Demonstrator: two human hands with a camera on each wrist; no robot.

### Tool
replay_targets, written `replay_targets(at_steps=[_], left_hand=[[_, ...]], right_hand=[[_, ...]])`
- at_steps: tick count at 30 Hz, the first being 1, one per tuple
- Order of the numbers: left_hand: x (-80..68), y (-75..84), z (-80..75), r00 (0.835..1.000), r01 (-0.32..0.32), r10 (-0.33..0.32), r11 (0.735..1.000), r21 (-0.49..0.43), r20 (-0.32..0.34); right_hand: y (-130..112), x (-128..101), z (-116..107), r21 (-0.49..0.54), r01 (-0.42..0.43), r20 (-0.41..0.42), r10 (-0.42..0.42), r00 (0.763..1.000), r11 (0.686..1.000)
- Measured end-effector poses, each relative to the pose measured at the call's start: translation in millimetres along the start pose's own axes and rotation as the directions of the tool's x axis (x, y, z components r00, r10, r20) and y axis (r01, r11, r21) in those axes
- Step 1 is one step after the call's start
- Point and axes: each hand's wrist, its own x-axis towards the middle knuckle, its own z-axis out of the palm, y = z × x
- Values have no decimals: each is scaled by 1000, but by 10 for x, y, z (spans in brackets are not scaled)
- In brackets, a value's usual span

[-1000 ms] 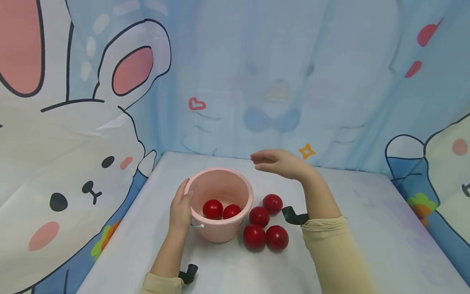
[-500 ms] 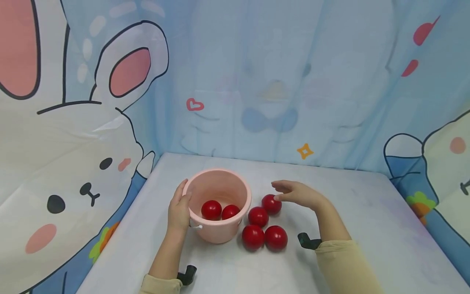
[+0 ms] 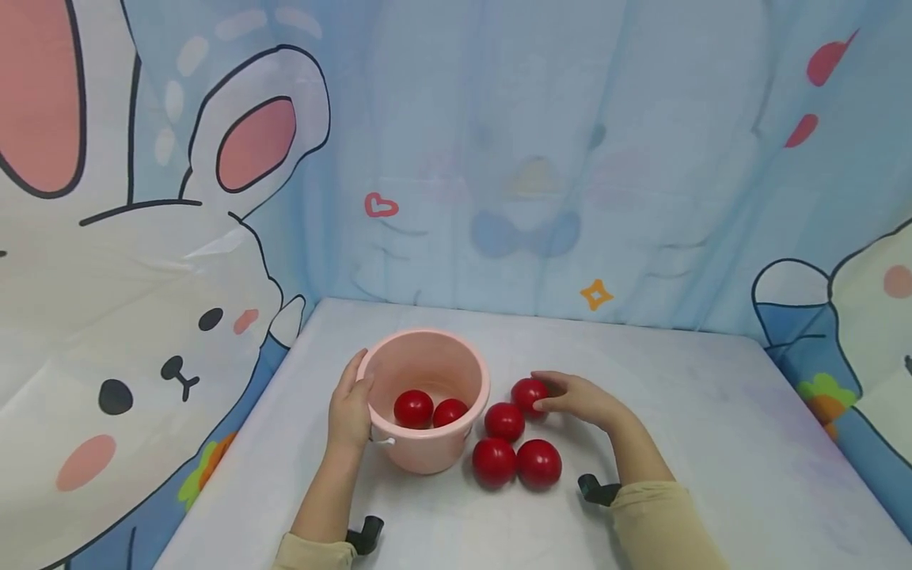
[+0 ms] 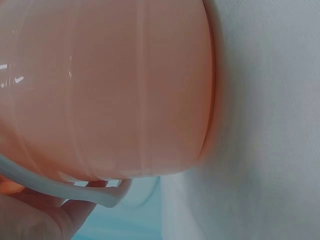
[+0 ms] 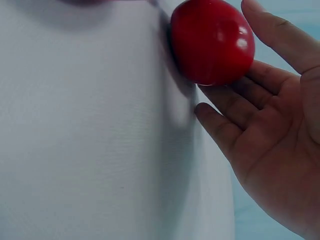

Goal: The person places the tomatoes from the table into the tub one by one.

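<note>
A pink bucket [image 3: 420,451] stands on the table, tilted slightly in the head view, with two glossy red balls [image 3: 413,408] inside. My left hand [image 3: 349,416] grips its left side at the rim; in the left wrist view fingers [image 4: 75,212] show beyond the white handle [image 4: 55,187]. Right of the bucket, my right hand [image 3: 587,400] reaches around the farthest loose red ball [image 3: 527,396]. The right wrist view has its extended fingers [image 5: 235,105] behind and under that ball, the thumb close to the ball's edge. The ball is at the tabletop.
Other loose red balls sit close together beside the bucket: one [image 3: 504,422] in the middle and two [image 3: 539,464] nearer me. A white cloth [image 3: 712,443] covers the table. Behind it hangs a blue curtain [image 3: 427,119] with cartoon prints.
My right hand has come down from above the far part of the table to the farthest loose ball. The left hand and the bucket have stayed in place.
</note>
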Motion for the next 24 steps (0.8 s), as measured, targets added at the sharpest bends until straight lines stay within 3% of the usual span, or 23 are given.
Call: replay_targets(at_steps=[12,24], left_hand=[[7,-8,8,1000,-3,3,1000,2,-3],[-4,-1,7,1000,-3,3,1000,-3,-8]], right_hand=[[81,-21,86,11,-10,-76,11,997,1000],[87,-38,102,-5,9,-93,-9,996,1000]])
